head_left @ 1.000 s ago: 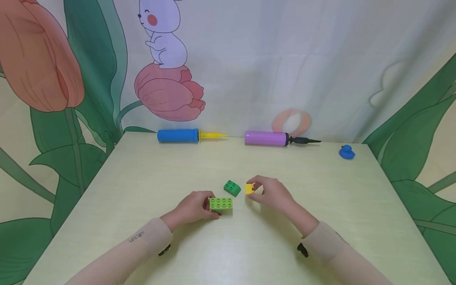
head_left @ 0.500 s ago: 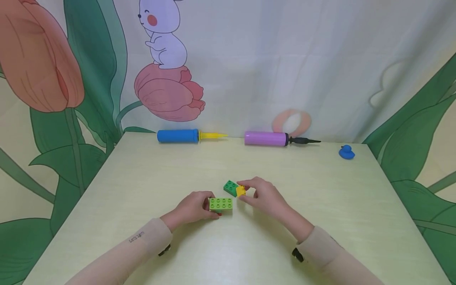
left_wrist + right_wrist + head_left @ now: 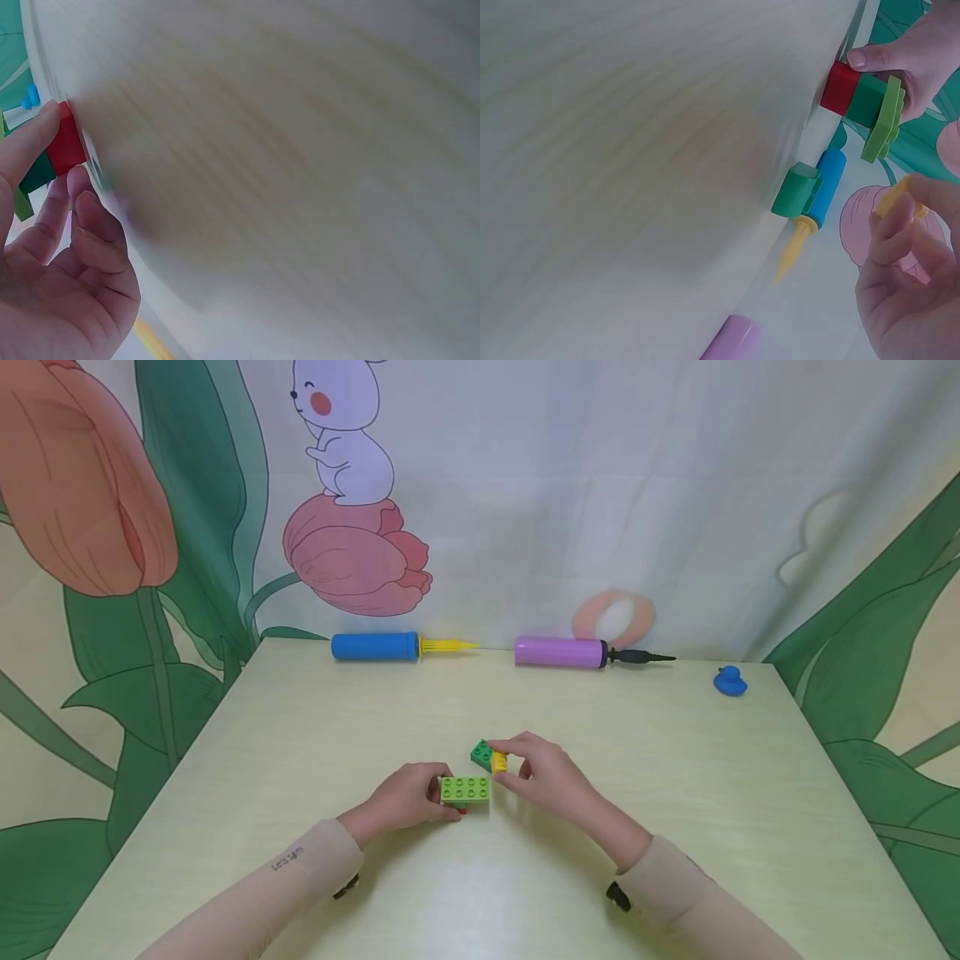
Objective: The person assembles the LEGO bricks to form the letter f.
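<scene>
My left hand (image 3: pixel 405 795) grips a small stack of toy bricks by its lower part. A lime green plate (image 3: pixel 465 788) with studs tops that stack; in the right wrist view a green brick (image 3: pixel 866 100) sits under it and a red brick (image 3: pixel 841 88) is at the bottom. Between thumb and fingertips, my right hand (image 3: pixel 551 774) pinches a yellow brick (image 3: pixel 498 762), held above the table. Just behind the stack lies a loose green brick (image 3: pixel 482 752), partly hidden by the yellow one in the head view.
Along the back edge of the pale table (image 3: pixel 300 718) lie a blue pump (image 3: pixel 375 646) with a yellow nozzle and a purple pump (image 3: pixel 561 652) with a black nozzle. A blue toy duck (image 3: pixel 730 681) sits at the back right. Behind hangs a printed curtain (image 3: pixel 510 510).
My right hand has moved left with the yellow brick, from beside the loose green brick to partly over it, and the yellow brick has turned. The left hand and its stack have stayed put.
</scene>
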`<state>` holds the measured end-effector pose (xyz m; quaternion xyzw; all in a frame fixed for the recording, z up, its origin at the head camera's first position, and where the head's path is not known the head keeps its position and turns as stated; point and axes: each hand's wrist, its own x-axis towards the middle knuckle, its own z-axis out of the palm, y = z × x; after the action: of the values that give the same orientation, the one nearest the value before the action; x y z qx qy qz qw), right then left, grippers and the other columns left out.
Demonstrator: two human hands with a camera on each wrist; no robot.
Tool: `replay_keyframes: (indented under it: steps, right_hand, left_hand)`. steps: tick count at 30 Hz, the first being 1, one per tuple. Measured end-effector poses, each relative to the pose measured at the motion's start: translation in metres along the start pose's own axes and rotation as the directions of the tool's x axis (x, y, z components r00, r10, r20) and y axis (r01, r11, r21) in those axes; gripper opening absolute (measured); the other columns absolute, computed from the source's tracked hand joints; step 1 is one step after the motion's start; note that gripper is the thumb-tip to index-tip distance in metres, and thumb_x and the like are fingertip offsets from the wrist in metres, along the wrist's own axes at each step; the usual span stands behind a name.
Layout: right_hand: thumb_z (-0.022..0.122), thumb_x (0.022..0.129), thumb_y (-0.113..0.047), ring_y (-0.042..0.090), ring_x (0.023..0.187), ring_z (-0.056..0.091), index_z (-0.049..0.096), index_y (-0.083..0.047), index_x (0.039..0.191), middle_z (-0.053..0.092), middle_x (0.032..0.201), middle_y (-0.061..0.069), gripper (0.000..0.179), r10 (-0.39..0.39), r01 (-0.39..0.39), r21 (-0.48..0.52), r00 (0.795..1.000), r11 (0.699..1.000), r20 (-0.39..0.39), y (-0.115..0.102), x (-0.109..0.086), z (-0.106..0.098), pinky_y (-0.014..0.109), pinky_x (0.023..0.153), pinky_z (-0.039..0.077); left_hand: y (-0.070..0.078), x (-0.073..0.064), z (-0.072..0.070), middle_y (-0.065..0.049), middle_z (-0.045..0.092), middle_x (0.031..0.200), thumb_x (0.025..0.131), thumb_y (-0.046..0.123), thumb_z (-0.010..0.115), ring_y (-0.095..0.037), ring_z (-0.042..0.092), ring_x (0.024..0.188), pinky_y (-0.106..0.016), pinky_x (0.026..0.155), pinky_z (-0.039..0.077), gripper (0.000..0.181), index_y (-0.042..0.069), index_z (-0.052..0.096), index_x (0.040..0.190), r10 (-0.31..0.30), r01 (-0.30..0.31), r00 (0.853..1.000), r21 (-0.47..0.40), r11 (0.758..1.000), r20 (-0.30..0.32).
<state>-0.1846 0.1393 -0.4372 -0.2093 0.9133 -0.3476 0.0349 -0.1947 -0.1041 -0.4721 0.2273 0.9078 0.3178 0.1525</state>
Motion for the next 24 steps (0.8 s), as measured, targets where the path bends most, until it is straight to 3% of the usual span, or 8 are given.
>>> replay_keyframes:
  steps: [6, 12, 16, 24]
  right_hand:
    - [0.076, 0.085, -0.025, 0.01, 0.064, 0.053, 0.064, -0.018, 0.127, 0.063, 0.11, -0.006, 0.045, -0.003, 0.004, 0.028, 0.999, 1.0, -0.038, -0.003, 0.002, 0.004, 0.025, 0.053, 0.044]
    - [0.083, 0.077, -0.029, 0.01, 0.06, 0.051, 0.069, -0.017, 0.114, 0.067, 0.095, -0.01, 0.042, 0.015, -0.008, 0.072, 0.996, 0.997, -0.089, -0.006, 0.006, 0.01, 0.023, 0.046, 0.036]
    - [0.084, 0.075, -0.028, 0.013, 0.061, 0.051, 0.07, -0.019, 0.112, 0.068, 0.099, -0.005, 0.04, -0.004, 0.013, 0.097, 0.996, 0.995, -0.086, -0.009, 0.008, 0.014, 0.023, 0.046, 0.035]
    - [0.083, 0.076, -0.029, 0.012, 0.064, 0.049, 0.071, -0.02, 0.111, 0.066, 0.094, -0.015, 0.039, -0.063, 0.071, 0.115, 0.996, 0.991, -0.065, -0.011, 0.01, 0.023, 0.023, 0.048, 0.037]
  left_hand:
    - [-0.002, 0.001, 0.0, 0.002, 0.052, 0.066, 0.074, 0.028, 0.085, -0.011, 0.045, 0.059, -0.026, 0.054, 0.035, 0.034, 0.016, 0.061, 0.095, 0.003, -0.003, 1.0, -0.006, 1.0, -0.004]
    - [-0.002, 0.001, 0.001, 0.002, 0.052, 0.065, 0.074, 0.029, 0.085, -0.01, 0.044, 0.058, -0.026, 0.053, 0.035, 0.034, 0.015, 0.061, 0.094, 0.014, -0.014, 1.0, -0.009, 1.0, -0.01]
    - [-0.002, 0.001, 0.0, 0.003, 0.052, 0.064, 0.075, 0.028, 0.085, -0.01, 0.044, 0.057, -0.026, 0.053, 0.036, 0.033, 0.015, 0.06, 0.093, 0.028, -0.028, 1.0, -0.005, 1.0, -0.013]
    - [-0.003, 0.0, 0.0, 0.002, 0.053, 0.064, 0.074, 0.027, 0.085, -0.009, 0.045, 0.056, -0.027, 0.054, 0.038, 0.033, 0.015, 0.059, 0.09, 0.054, -0.054, 0.998, -0.011, 0.998, -0.013]
